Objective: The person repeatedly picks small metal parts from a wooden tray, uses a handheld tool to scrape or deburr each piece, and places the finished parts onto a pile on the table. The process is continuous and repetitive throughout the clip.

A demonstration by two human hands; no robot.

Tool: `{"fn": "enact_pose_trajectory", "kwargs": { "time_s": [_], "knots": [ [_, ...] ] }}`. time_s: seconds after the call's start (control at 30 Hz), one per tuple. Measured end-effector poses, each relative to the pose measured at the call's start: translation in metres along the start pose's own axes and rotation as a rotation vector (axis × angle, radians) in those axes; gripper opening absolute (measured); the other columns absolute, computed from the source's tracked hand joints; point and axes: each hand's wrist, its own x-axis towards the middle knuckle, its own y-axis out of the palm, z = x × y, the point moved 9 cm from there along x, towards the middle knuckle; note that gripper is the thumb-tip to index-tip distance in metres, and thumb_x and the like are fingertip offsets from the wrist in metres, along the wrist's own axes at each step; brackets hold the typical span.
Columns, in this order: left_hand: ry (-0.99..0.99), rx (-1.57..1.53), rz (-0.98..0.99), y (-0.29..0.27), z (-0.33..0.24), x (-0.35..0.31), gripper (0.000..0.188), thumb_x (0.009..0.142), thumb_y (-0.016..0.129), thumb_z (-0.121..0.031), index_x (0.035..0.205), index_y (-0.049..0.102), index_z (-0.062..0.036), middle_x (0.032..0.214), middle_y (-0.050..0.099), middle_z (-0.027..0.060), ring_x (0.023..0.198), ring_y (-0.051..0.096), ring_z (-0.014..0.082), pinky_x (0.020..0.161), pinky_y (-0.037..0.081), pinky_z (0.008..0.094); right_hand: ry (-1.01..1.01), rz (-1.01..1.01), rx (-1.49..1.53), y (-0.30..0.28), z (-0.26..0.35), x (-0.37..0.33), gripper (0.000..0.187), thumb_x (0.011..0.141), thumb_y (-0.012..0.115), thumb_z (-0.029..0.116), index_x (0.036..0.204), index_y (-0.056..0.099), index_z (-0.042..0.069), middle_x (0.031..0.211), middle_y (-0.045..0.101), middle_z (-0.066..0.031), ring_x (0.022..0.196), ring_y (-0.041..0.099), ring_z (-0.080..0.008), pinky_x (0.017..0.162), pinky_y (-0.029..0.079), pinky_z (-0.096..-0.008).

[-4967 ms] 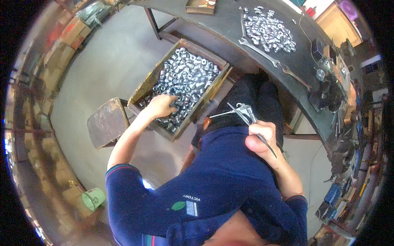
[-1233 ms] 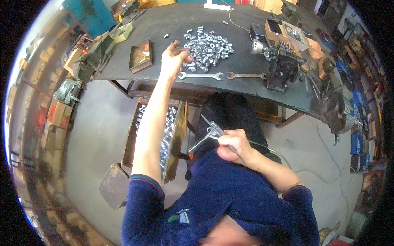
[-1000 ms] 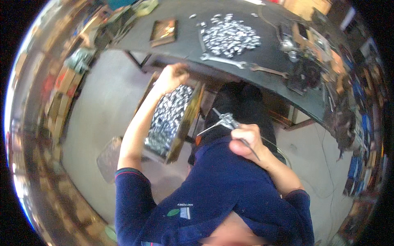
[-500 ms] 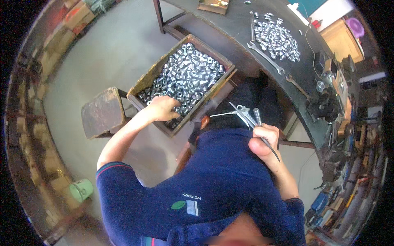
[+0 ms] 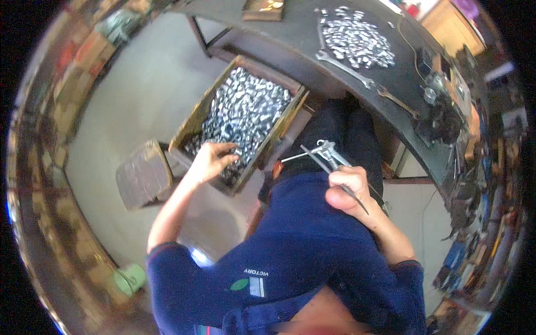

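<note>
My left hand (image 5: 211, 162) is over the near end of a wooden box (image 5: 177, 129) filled with shiny metal nuts (image 5: 251, 106). Its thumb and fingers are apart, just above or touching the nuts; blur hides the exact contact. I see nothing held between them. In front of my body, my right hand (image 5: 349, 190) is closed around a metal air blow gun (image 5: 326, 152). The gun's thin nozzle points left, and a dark lever or tube sticks out below my fist.
A dark workbench (image 5: 301, 36) at the upper right carries a heap of nuts (image 5: 357, 42), wrenches (image 5: 346, 68) and a small tray (image 5: 262, 10). A worn stool (image 5: 144, 176) stands left of the box. Farther off are a pale green bucket (image 5: 129, 279) and crowded shelves.
My left hand has drawn back slightly from among the nuts, its fingers more spread. The right hand keeps the blow gun, a little turned. The whole view has shifted.
</note>
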Motion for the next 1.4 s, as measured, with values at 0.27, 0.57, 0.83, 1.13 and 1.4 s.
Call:
{"fn": "enact_pose_trajectory", "kwargs": {
  "time_s": [0.27, 0.57, 0.83, 1.13, 1.4],
  "knots": [
    [0.055, -0.625, 0.149, 0.03, -0.096, 0.026, 0.033, 0.073, 0.071, -0.003, 0.104, 0.062, 0.0055, 0.094, 0.066, 0.0101, 0.083, 0.063, 0.0174, 0.081, 0.048, 0.0279, -0.101, 0.031, -0.006, 0.01, 0.003, 0.015, 0.02, 0.064, 0.064, 0.018, 0.062, 0.048, 0.007, 0.059, 0.053, -0.0111, 0.056, 0.056, -0.0316, 0.049, 0.042, -0.0415],
    [0.52, 0.052, 0.045, 0.048, -0.175, 0.03, 0.031, 0.059, 0.077, 0.0, 0.088, 0.067, -0.0028, 0.082, 0.059, 0.0092, 0.072, 0.058, 0.0201, 0.064, 0.046, 0.0291, 0.017, 0.029, -0.066, 0.016, -0.014, 0.013, 0.017, 0.057, 0.065, 0.019, 0.058, 0.054, 0.007, 0.057, 0.056, -0.0137, 0.057, 0.058, -0.0335, 0.052, 0.044, -0.0427],
    [0.704, 0.562, 0.088, 0.073, -0.211, 0.016, 0.026, 0.068, 0.063, -0.005, 0.094, 0.063, -0.0086, 0.085, 0.047, 0.0111, 0.069, 0.058, 0.0297, 0.06, 0.049, 0.0369, 0.073, -0.092, 0.127, 0.015, -0.032, 0.01, 0.014, 0.057, 0.062, 0.019, 0.06, 0.061, 0.005, 0.057, 0.057, -0.016, 0.056, 0.058, -0.0349, 0.052, 0.046, -0.0403],
    [0.297, -0.271, 0.298, 0.057, -0.167, 0.047, 0.031, 0.079, 0.068, -0.009, 0.106, 0.059, 0.0037, 0.081, 0.061, 0.006, 0.073, 0.058, 0.0137, 0.065, 0.047, 0.0263, 0.105, -0.01, -0.106, 0.007, -0.025, 0.011, 0.017, 0.06, 0.063, 0.022, 0.06, 0.059, 0.005, 0.057, 0.056, -0.017, 0.055, 0.058, -0.0347, 0.052, 0.045, -0.0425],
    [0.079, -0.671, 0.394, 0.087, -0.154, 0.041, 0.024, 0.083, 0.064, -0.006, 0.102, 0.057, 0.0068, 0.071, 0.062, 0.0084, 0.058, 0.061, 0.0158, 0.055, 0.051, 0.0266, 0.194, 0.119, 0.41, 0.021, -0.042, 0.009, 0.019, 0.061, 0.058, 0.015, 0.056, 0.045, 0.001, 0.054, 0.046, -0.0073, 0.05, 0.046, -0.0176, 0.05, 0.035, -0.032]
  ]
}}
